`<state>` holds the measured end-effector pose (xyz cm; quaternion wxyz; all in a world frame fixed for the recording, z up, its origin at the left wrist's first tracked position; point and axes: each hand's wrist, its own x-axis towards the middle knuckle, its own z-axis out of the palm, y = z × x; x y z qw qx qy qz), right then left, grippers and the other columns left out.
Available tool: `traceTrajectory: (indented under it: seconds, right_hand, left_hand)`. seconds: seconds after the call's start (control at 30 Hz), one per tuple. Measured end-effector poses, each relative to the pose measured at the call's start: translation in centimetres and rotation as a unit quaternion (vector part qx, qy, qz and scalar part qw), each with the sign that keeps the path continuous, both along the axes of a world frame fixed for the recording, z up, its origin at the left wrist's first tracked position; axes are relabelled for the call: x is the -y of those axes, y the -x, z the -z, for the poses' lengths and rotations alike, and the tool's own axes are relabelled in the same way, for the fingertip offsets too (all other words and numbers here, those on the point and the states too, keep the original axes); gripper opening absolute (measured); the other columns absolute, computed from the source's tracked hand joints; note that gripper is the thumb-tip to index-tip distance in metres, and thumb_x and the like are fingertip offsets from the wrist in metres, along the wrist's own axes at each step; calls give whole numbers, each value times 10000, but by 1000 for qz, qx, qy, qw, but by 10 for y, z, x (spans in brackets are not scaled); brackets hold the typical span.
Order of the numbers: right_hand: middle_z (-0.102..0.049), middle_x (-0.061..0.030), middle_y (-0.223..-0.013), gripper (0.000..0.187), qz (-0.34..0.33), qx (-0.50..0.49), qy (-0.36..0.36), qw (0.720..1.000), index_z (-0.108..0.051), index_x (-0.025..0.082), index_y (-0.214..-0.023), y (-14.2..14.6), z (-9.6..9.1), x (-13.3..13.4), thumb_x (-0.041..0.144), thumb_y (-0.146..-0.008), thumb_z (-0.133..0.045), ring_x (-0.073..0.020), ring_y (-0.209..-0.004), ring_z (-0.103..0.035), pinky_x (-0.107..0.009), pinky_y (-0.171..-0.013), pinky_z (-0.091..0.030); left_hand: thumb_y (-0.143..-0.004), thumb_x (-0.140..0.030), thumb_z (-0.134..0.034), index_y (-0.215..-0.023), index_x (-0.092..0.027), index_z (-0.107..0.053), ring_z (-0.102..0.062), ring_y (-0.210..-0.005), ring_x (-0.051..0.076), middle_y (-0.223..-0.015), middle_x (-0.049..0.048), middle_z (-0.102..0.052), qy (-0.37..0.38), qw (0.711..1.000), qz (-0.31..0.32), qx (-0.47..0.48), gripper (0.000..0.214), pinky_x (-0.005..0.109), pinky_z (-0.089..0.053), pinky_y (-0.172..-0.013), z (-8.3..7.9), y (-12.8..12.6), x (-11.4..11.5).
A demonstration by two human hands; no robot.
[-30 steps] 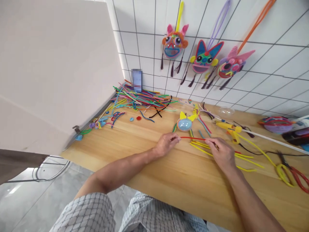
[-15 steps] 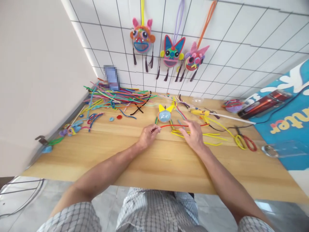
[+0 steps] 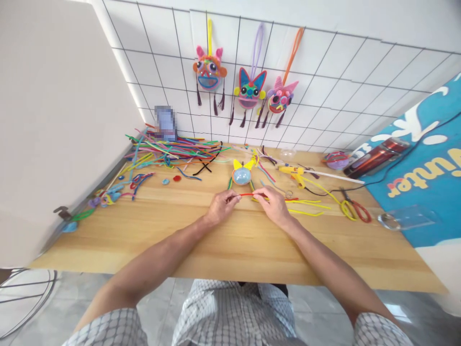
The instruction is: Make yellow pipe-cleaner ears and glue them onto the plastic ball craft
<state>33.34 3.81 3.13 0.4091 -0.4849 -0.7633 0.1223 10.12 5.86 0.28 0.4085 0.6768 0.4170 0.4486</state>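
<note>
Between my two hands runs a red pipe cleaner (image 3: 247,194), held low over the wooden table. My left hand (image 3: 222,205) pinches its left end. With thumb and fingers closed, my right hand (image 3: 272,204) grips it a short way along, and the rest trails off to the right beyond the fingers. Just past my hands stands a clear round ball ornament (image 3: 242,176) with yellow pointed ears and green strips at its sides. Several yellow pipe cleaners (image 3: 306,212) lie to the right of my right hand.
A pile of coloured pipe cleaners (image 3: 180,150) lies back left, near a blurred phone (image 3: 165,123). To the right are a yellow glue gun (image 3: 293,171), scissors (image 3: 361,211), a red flask (image 3: 376,157) and a clear cup (image 3: 406,218). Three decorated masks (image 3: 251,90) hang on the wall grid.
My right hand has moved left toward my left hand and closed its fingers on the red pipe cleaner. The view has tilted up slightly.
</note>
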Motion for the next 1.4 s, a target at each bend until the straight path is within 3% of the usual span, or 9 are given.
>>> traceTrajectory:
  seconds: [0.23, 0.47, 0.6, 0.73, 0.87, 0.97, 1.13, 1.3, 1.4]
  right_hand:
    - [-802, -49, -971, 163, 41, -68, 40, 996, -759, 258, -984, -7, -9, -19, 367, -1007, -639, -235, -867, -731, -396, -860, -601]
    - [-791, -51, -975, 173, 83, -127, 48, 987, -697, 244, -1014, -8, 16, -30, 387, -993, -602, -225, -836, -696, -390, -844, -594]
    - [-789, -59, -989, 189, 90, -137, 49, 985, -698, 239, -1068, -12, 28, -28, 370, -1008, -576, -233, -857, -706, -394, -856, -591]
    - [-795, -71, -1033, 186, 90, -151, 26, 984, -698, 237, -1103, -13, 33, -27, 338, -1030, -561, -241, -899, -726, -397, -864, -600]
    - [-776, -65, -1025, 166, 49, -134, -21, 990, -699, 248, -1106, -8, 35, -22, 327, -1073, -556, -232, -914, -732, -376, -836, -605]
    - [-758, -62, -993, 174, 12, -95, -70, 993, -702, 262, -1123, -4, 35, -17, 306, -1107, -534, -230, -910, -731, -369, -818, -603]
    - [-775, -72, -1023, 167, -3, -60, -99, 993, -692, 270, -1154, -2, 32, -11, 273, -1117, -529, -236, -956, -746, -384, -831, -619]
    - [-779, -68, -1025, 139, 8, -41, -113, 993, -682, 261, -1145, -3, 29, -10, 238, -1100, -553, -227, -953, -753, -383, -825, -636]
    - [-772, -60, -1006, 127, 8, -32, -125, 992, -676, 261, -1122, -3, 27, -9, 206, -1081, -569, -222, -940, -753, -373, -814, -639]
  left_hand:
    - [-855, -576, -781, -999, -198, -750, -619, -751, 164, -912, 47, -767, 25, 996, -78, 39, 406, 309, -522, -740, 4, 7, -14]
    - [-879, -448, -781, -1190, -183, -671, -712, -1090, 246, -1257, 145, -741, 73, 987, -142, 19, 423, 380, -569, -919, 9, 9, -35]
    - [-827, -468, -856, -1377, -159, -584, -632, -1398, 343, -1507, 232, -634, 81, 991, -109, -14, 687, 506, -492, -1180, 9, 7, -50]
    - [-714, -517, -940, -1482, -159, -514, -484, -1569, 403, -1651, 257, -513, 28, 998, -34, -38, 949, 562, -379, -1303, 2, 3, -78]
    - [-715, -546, -933, -1381, -175, -579, -632, -1408, 395, -1486, 198, -661, 18, 997, 42, -55, 840, 568, -500, -1209, 1, -2, -99]
    - [-739, -526, -921, -1335, -167, -587, -712, -1265, 371, -1369, 177, -720, 19, 996, 54, -64, 772, 556, -570, -1121, 9, -5, -101]
    - [-749, -402, -942, -1342, -200, -579, -714, -1276, 350, -1357, 162, -718, -96, 992, 7, -79, 725, 542, -580, -1133, 22, -4, -91]
    - [-810, -302, -916, -1501, -246, -469, -627, -1444, 346, -1497, 175, -643, -258, 961, -10, -99, 825, 560, -521, -1232, 24, -4, -89]
    - [-847, -317, -891, -1537, -254, -423, -618, -1458, 368, -1498, 181, -636, -315, 943, -23, -104, 836, 612, -530, -1215, 23, -7, -89]
